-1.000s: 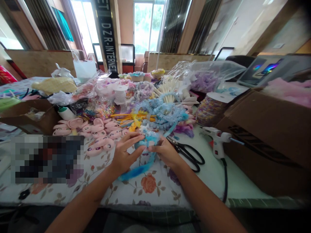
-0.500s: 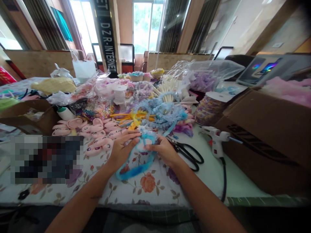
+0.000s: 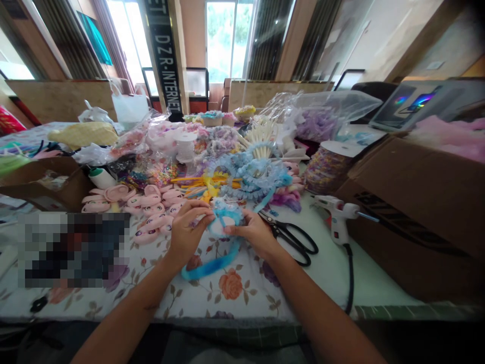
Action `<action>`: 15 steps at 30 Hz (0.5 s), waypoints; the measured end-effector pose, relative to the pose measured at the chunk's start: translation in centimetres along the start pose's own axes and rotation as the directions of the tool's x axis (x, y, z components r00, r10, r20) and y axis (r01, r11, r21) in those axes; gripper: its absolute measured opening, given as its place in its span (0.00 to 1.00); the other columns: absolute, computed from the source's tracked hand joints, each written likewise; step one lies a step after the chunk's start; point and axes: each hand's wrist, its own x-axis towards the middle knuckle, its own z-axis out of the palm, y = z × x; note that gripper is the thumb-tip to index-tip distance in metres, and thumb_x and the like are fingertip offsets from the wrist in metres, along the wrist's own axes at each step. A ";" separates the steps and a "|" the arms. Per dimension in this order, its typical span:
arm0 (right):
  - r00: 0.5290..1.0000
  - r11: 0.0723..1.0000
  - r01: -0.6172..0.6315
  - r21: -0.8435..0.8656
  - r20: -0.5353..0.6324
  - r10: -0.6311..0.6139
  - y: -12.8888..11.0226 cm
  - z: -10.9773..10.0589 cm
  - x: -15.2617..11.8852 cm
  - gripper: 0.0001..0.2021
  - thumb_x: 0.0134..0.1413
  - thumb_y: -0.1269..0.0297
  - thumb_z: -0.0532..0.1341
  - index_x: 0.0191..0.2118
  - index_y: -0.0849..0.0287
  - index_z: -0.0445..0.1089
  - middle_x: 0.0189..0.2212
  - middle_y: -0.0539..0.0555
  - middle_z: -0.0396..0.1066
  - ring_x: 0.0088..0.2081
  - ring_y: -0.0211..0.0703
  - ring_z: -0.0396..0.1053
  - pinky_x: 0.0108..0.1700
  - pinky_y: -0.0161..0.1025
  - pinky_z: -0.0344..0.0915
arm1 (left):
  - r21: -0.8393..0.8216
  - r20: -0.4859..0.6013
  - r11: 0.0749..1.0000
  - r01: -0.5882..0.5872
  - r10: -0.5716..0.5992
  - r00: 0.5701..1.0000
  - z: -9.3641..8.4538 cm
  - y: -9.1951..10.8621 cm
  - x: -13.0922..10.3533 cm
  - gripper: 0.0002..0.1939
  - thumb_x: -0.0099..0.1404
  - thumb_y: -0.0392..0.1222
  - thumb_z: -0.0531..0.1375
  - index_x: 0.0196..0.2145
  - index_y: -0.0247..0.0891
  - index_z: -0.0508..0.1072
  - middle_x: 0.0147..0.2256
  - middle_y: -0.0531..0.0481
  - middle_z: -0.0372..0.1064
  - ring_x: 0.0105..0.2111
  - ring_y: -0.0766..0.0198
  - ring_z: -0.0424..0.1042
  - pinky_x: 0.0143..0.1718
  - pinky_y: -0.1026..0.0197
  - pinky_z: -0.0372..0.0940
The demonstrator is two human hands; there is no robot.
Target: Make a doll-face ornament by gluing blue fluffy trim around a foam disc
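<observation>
Between my hands is a small round white piece edged with frilly light-blue trim (image 3: 227, 211). My right hand (image 3: 255, 231) grips its right side, thumb in front and fingers behind. My left hand (image 3: 192, 225) is closed in a pinch at its left edge, apparently on the blue ribbon; the fingertips partly hide it. A fuzzy blue ribbon (image 3: 210, 268) hangs from the piece in a loop over the flowered tablecloth (image 3: 231, 298). Black-handled scissors (image 3: 295, 242) lie just right of my right hand, blades partly hidden behind it.
A white glue gun (image 3: 339, 220) with a black cord stands beside a cardboard box (image 3: 409, 212) on the right. Pink face-printed pieces (image 3: 153, 207) lie left of my hands. Behind are light-blue frilled headbands (image 3: 257, 174), yellow sticks (image 3: 223, 181), a ribbon spool (image 3: 328, 167) and plastic bags.
My left hand has shifted slightly left and down, uncovering more of the round piece. The right hand keeps its grip, and the ribbon loop's left side now passes behind my left hand.
</observation>
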 end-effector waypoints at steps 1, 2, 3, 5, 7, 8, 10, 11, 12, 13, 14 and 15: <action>1.000 1.000 0.000 0.008 0.002 0.000 0.0 0.0 0.0 0.20 0.33 0.66 0.74 0.39 0.57 0.75 0.33 0.49 0.76 0.33 0.42 0.71 0.38 0.38 0.68 | 0.044 -0.002 0.997 -0.071 0.071 0.997 0.0 0.0 -0.1 0.02 0.61 0.38 0.63 0.32 0.39 0.77 0.35 0.48 0.73 0.37 0.63 0.73 0.42 0.58 0.70; 1.000 1.000 0.000 0.015 0.000 0.000 0.0 0.0 0.0 0.20 0.33 0.66 0.74 0.39 0.57 0.75 0.33 0.49 0.76 0.33 0.41 0.71 0.38 0.38 0.68 | 0.080 0.004 0.988 -0.130 0.130 0.991 0.0 0.0 -0.2 0.03 0.62 0.36 0.62 0.33 0.40 0.77 0.34 0.49 0.73 0.36 0.63 0.73 0.41 0.59 0.70; 1.000 1.000 0.000 0.021 -0.005 0.000 0.1 0.1 0.0 0.20 0.33 0.67 0.74 0.38 0.57 0.75 0.33 0.49 0.76 0.33 0.41 0.71 0.38 0.38 0.67 | 0.106 0.005 0.979 -0.175 0.176 0.984 0.1 -0.1 -0.3 0.04 0.62 0.35 0.62 0.34 0.40 0.77 0.34 0.49 0.74 0.36 0.63 0.73 0.41 0.59 0.70; 1.000 0.999 -0.001 0.034 -0.014 0.002 0.2 0.1 0.0 0.18 0.32 0.67 0.74 0.36 0.57 0.75 0.32 0.48 0.76 0.32 0.41 0.71 0.38 0.37 0.67 | 0.145 -0.011 0.962 -0.231 0.235 0.972 0.1 -0.3 -0.5 0.05 0.62 0.33 0.62 0.36 0.39 0.76 0.34 0.49 0.74 0.35 0.63 0.74 0.40 0.59 0.70; 1.000 0.999 -0.007 0.051 -0.011 0.007 0.3 0.2 0.0 0.18 0.32 0.67 0.74 0.36 0.57 0.75 0.32 0.48 0.76 0.31 0.40 0.71 0.38 0.37 0.67 | 0.179 -0.027 0.948 -0.264 0.273 0.962 0.1 -0.4 -0.7 0.06 0.61 0.33 0.62 0.37 0.39 0.75 0.34 0.49 0.75 0.35 0.63 0.74 0.41 0.59 0.71; 1.000 0.998 -0.008 0.059 -0.009 0.009 0.3 0.2 0.0 0.18 0.32 0.67 0.74 0.35 0.57 0.75 0.31 0.48 0.76 0.31 0.40 0.71 0.38 0.37 0.67 | 0.192 -0.028 0.942 -0.275 0.285 0.958 0.1 -0.5 -0.8 0.06 0.61 0.33 0.62 0.37 0.40 0.75 0.34 0.49 0.75 0.35 0.63 0.74 0.41 0.58 0.71; 1.000 0.997 -0.009 0.072 -0.007 0.009 0.3 0.3 -0.1 0.17 0.31 0.68 0.74 0.34 0.57 0.75 0.30 0.48 0.76 0.30 0.40 0.71 0.37 0.37 0.68 | 0.210 -0.019 0.933 -0.291 0.301 0.953 0.1 -0.5 -0.8 0.06 0.61 0.34 0.62 0.37 0.40 0.75 0.34 0.49 0.76 0.35 0.63 0.75 0.41 0.58 0.71; 1.000 0.997 -0.010 0.077 -0.007 0.011 0.3 0.3 -0.1 0.17 0.31 0.68 0.74 0.34 0.57 0.75 0.29 0.48 0.75 0.29 0.40 0.70 0.36 0.37 0.67 | 0.214 -0.013 0.930 -0.300 0.310 0.951 0.1 -0.4 -0.8 0.06 0.61 0.34 0.62 0.37 0.40 0.75 0.34 0.48 0.76 0.35 0.63 0.75 0.41 0.58 0.71; 1.000 0.997 -0.011 0.082 -0.005 0.012 0.3 0.3 -0.1 0.16 0.31 0.68 0.74 0.33 0.58 0.75 0.28 0.47 0.75 0.29 0.39 0.70 0.35 0.36 0.67 | 0.214 -0.007 0.927 -0.308 0.317 0.948 0.1 -0.4 -0.8 0.06 0.61 0.33 0.62 0.37 0.40 0.75 0.34 0.48 0.75 0.35 0.63 0.75 0.41 0.58 0.71; 1.000 0.996 -0.014 0.089 -0.001 0.014 0.3 0.2 -0.1 0.16 0.32 0.68 0.74 0.33 0.58 0.74 0.27 0.47 0.75 0.28 0.39 0.69 0.35 0.36 0.67 | 0.215 0.001 0.924 -0.317 0.324 0.946 0.1 -0.4 -0.8 0.07 0.61 0.33 0.62 0.38 0.40 0.76 0.35 0.48 0.75 0.35 0.63 0.75 0.40 0.58 0.71; 1.000 0.995 -0.017 0.095 0.003 0.017 0.4 0.2 -0.1 0.16 0.32 0.68 0.74 0.33 0.58 0.74 0.27 0.47 0.74 0.28 0.38 0.69 0.34 0.35 0.66 | 0.216 0.009 0.922 -0.322 0.328 0.945 0.2 -0.4 -0.8 0.08 0.61 0.33 0.62 0.38 0.40 0.76 0.36 0.48 0.75 0.36 0.62 0.75 0.40 0.58 0.71; 1.000 0.995 -0.020 0.101 0.007 0.019 0.4 0.2 0.0 0.16 0.32 0.68 0.74 0.32 0.58 0.74 0.27 0.47 0.74 0.28 0.38 0.69 0.34 0.35 0.66 | 0.218 0.016 0.920 -0.325 0.330 0.944 0.2 -0.3 -0.8 0.08 0.61 0.33 0.62 0.39 0.41 0.76 0.36 0.47 0.75 0.37 0.62 0.75 0.41 0.58 0.71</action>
